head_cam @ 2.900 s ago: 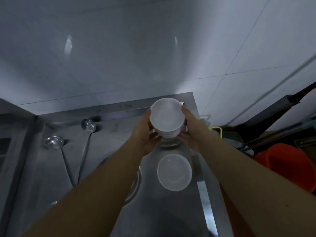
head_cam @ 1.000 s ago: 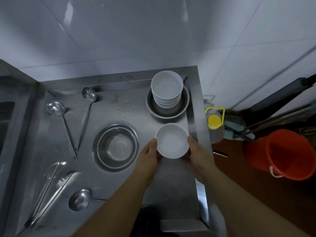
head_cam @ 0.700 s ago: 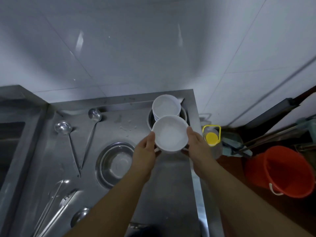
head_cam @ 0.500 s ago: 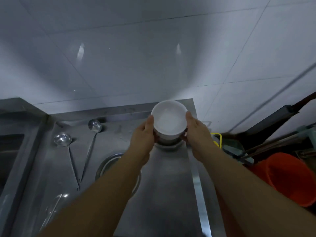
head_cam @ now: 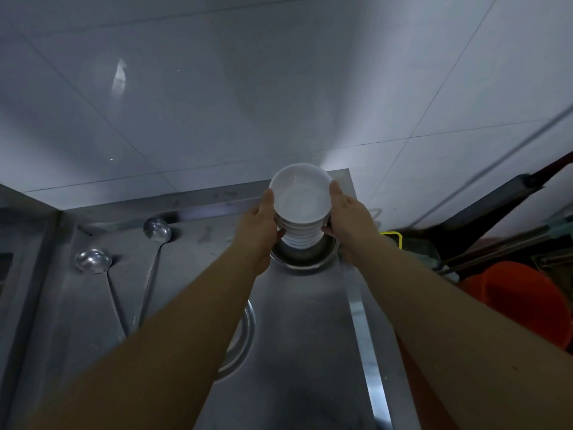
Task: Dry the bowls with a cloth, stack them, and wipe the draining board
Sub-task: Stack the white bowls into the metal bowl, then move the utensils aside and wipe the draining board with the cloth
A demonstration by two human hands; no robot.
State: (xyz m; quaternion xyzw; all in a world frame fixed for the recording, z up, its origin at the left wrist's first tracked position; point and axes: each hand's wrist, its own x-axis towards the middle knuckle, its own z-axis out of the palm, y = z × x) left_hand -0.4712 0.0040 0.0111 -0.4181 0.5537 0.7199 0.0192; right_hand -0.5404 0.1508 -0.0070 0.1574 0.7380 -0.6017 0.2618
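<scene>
A stack of several white bowls (head_cam: pixel 300 209) is held between both hands above a steel basin (head_cam: pixel 305 261) at the far right corner of the steel draining board (head_cam: pixel 304 336). My left hand (head_cam: pixel 260 223) grips the stack's left side, thumb up by the top rim. My right hand (head_cam: pixel 347 215) grips its right side the same way. The stack's lower bowls hang just over the basin, tilted slightly toward me. No cloth is in view.
Two steel ladles (head_cam: pixel 93 261) (head_cam: pixel 157 229) lie at the back left of the board. A larger steel bowl (head_cam: pixel 245 333) sits half hidden under my left forearm. Right of the board stand an orange bucket (head_cam: pixel 524 305) and a yellow-handled jug (head_cam: pixel 393 238). A tiled wall (head_cam: pixel 248 88) rises behind.
I picked up the single white bowl from the board, carried it back and set it on the stack. Both hands now hold the whole stack, a little higher.
</scene>
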